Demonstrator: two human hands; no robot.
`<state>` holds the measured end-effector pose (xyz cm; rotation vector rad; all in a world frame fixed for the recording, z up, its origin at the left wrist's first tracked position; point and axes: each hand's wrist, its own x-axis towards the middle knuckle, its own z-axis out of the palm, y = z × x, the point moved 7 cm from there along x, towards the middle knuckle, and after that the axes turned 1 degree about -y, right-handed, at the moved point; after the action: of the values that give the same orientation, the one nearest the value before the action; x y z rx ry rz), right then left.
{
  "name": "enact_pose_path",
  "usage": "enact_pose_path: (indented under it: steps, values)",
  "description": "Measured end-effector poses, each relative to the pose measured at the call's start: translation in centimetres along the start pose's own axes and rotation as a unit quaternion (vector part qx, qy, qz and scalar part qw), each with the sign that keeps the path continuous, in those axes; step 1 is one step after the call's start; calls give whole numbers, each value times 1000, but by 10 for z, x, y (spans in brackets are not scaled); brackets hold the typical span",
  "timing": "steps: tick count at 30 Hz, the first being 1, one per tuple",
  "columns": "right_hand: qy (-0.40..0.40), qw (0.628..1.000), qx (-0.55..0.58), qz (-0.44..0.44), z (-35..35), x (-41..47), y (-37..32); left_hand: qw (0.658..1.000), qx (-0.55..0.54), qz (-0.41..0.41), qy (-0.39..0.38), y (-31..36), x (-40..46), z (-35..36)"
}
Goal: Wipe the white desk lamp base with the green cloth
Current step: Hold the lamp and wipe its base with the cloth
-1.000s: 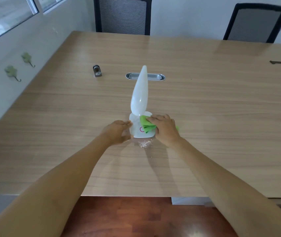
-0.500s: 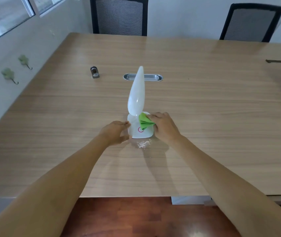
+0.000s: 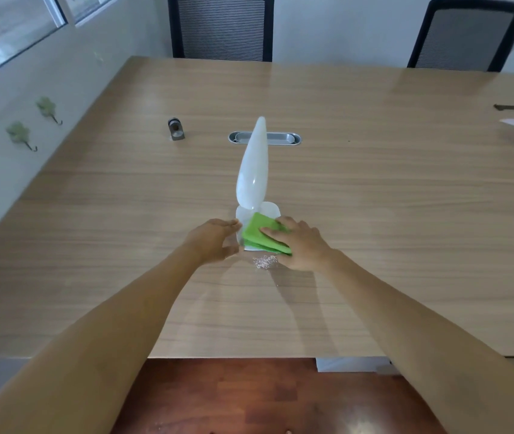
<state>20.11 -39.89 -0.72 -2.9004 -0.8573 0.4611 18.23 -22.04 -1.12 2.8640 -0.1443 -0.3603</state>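
Looking down, we see a long wooden table (image 3: 374,189) with two black mesh chairs (image 3: 221,26) at its far edge, an oval metal cable port (image 3: 280,138) in the middle and leaf-shaped hooks (image 3: 19,134) on the wall to our left. The white desk lamp (image 3: 253,170) stands near us, its tapered head upright, long axis pointing up and slightly away. Since half a second ago, the green cloth (image 3: 260,234) has gone from a bunched peak to lying flat over the base (image 3: 271,209). Our right hand (image 3: 301,242) presses it down with fingers together; our left hand (image 3: 215,239) cups the base's side, fingers curled against it. Pale crumbs (image 3: 264,261) lie just before the base.
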Motion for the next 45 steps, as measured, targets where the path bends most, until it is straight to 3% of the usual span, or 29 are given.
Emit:
enact_pose_path:
  steps: [5,10,14,19,22,25,28,31,33,37,39,42,45]
  values:
    - [15,1000,-11,-4,8,-27,13,1000,8,-1,-6,1,0,-1]
    - [172,975,131,60,-18,-23,26,1000,6,-3,-7,2,0,0]
    - [64,985,136,88,-1,-1,17,1000,16,-4,-13,3,0,0]
    - [-15,996,87,4,12,-19,5,1000,10,-1,-13,3,1,-1]
    - [25,988,152,13,1,-31,16,1000,10,-4,-16,2,2,0]
    - [124,964,203,117,-15,-17,40,1000,12,-8,-16,1,3,0]
    - [90,963,212,144,-11,0,28,1000,18,-5,-16,3,4,-1]
    - [42,985,130,109,-3,6,11,1000,23,-5,-18,3,3,-1]
    - [28,984,106,142,-6,7,23,999,25,-6,-20,3,4,-1]
    - [45,949,172,259,-20,5,49,1000,20,-10,-22,3,5,-2]
    - [63,939,227,252,-22,6,38,1000,20,-7,-23,2,5,-1]
    - [12,954,224,197,-7,12,15,999,22,-4,-25,2,6,-1]
    - [19,947,193,256,-7,7,30,999,22,-6,-26,2,6,-1]
